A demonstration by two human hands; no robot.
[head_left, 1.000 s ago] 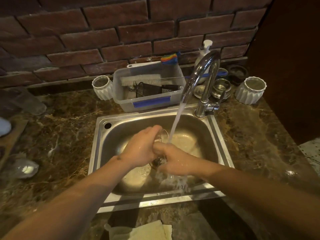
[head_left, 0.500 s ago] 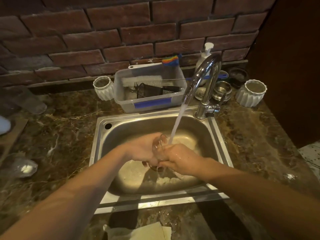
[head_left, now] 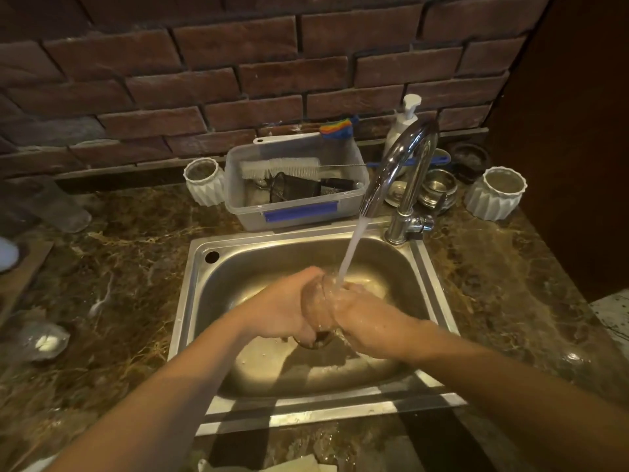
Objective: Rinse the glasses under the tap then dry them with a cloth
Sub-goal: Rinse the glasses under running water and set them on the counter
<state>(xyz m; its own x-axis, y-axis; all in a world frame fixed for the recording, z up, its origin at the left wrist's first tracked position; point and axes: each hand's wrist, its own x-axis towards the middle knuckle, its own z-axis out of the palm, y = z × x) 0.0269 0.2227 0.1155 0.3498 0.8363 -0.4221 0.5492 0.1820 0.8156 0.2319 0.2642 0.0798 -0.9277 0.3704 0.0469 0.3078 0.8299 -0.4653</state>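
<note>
Your hands meet at the centre of the frame, over the steel sink (head_left: 218, 277). Your left hand (head_left: 282, 310) curls around the side of a clear glass (head_left: 318, 306), and your right hand (head_left: 366, 320) wraps it from the other side, fingers wet. The glass is tilted, its mouth toward the upper right, and water from the curved tap (head_left: 401, 172) pours onto its rim. A moment ago the stream fell just past the glass onto your right hand; now the glass sits higher and meets it, so the rinse looks properly under way. Drying has not begun: a pale cloth (head_left: 299, 465) lies on the desk (head_left: 112, 240) at the bottom edge. Behind the sink, in the upper middle, a plastic tub (head_left: 296, 212) holds a bottle brush (head_left: 279, 166).
</note>
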